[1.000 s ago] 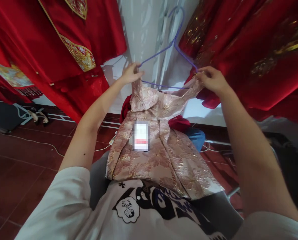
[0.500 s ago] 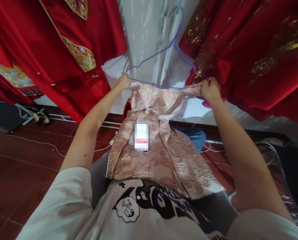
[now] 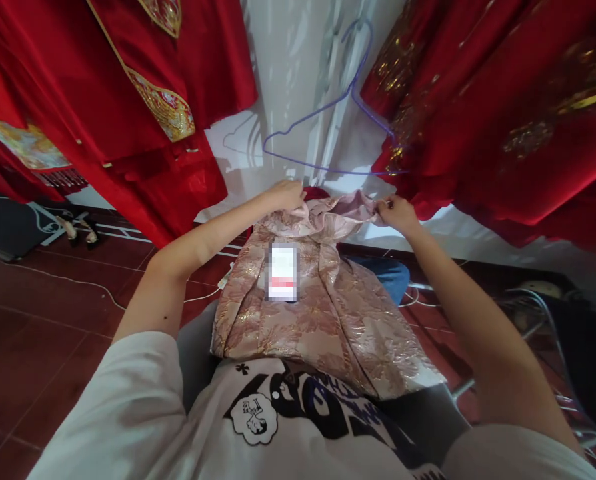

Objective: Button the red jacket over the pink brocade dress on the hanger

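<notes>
Dress: a pale pink brocade dress (image 3: pixel 298 327) with a metallic gold leaf pattern lies over the person's grey-clothed lap (image 3: pixel 198 350), its skirt spread wide.
Long axis: it runs away from the person's waist towards the white wall (image 3: pixel 283 60); the hem is nearest the body and the neckline farthest off.
Bodice: bunched and partly folded at the far end, the smooth pink lining showing between the two hands.
Left hand: the left hand (image 3: pixel 285 197) is closed on the cloth at the left side of the neckline; the skirt lies below it, towards the body.
Right hand: the right hand (image 3: pixel 397 215) pinches the right end of the neckline, pulled out sideways, with most of the dress to its left.
Hanger: a thin purple wire hanger (image 3: pixel 352 88) stands beyond both hands, apart from the dress, hook upwards, long bar roughly crosswise.
Either side: red satin garments with gold embroidery (image 3: pixel 203 60) hang left and right.
</notes>
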`<act>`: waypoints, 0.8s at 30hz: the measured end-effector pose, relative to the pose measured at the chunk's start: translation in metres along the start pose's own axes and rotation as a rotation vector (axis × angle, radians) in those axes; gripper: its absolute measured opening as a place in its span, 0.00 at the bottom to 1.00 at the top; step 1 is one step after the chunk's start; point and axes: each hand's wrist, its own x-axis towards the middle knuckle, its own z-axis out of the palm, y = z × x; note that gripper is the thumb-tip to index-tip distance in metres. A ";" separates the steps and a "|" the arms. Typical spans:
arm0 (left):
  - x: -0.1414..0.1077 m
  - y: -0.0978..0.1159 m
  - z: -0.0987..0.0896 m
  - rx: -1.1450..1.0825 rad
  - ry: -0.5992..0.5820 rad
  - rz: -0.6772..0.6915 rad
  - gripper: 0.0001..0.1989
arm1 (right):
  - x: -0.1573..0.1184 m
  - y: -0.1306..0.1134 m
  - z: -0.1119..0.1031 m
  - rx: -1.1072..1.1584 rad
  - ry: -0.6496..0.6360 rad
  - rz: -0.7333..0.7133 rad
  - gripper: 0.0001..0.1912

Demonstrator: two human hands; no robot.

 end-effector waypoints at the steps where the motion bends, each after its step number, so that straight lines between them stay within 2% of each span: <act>1: 0.006 0.011 -0.003 0.029 0.018 0.009 0.19 | -0.003 -0.006 -0.001 -0.022 0.014 0.001 0.05; 2: 0.012 0.021 -0.006 0.050 0.057 0.053 0.20 | -0.007 -0.014 -0.003 -0.038 0.028 -0.022 0.03; 4: 0.026 0.035 -0.011 0.065 0.139 0.179 0.24 | -0.014 -0.028 -0.010 -0.059 0.058 -0.121 0.07; 6: 0.039 0.040 -0.011 0.068 0.165 0.273 0.27 | -0.021 -0.043 -0.021 -0.067 0.090 -0.235 0.10; 9: 0.048 0.039 -0.001 0.078 0.121 0.280 0.26 | -0.022 -0.058 -0.041 -0.081 0.133 -0.351 0.10; 11: 0.046 0.035 0.005 0.069 0.129 0.259 0.22 | -0.016 -0.061 -0.054 -0.077 0.159 -0.376 0.09; 14: 0.033 0.028 0.006 0.026 0.218 0.276 0.19 | -0.002 -0.052 -0.069 -0.037 0.192 -0.319 0.09; 18: 0.014 0.023 -0.004 -0.021 0.296 0.332 0.17 | 0.012 -0.019 -0.080 -0.074 0.236 -0.219 0.06; 21: 0.006 0.026 -0.011 -0.033 0.284 0.297 0.18 | 0.010 0.002 -0.081 -0.155 0.209 -0.176 0.04; 24: 0.002 0.031 -0.017 -0.054 0.240 0.253 0.18 | 0.003 0.010 -0.081 -0.167 0.196 -0.151 0.06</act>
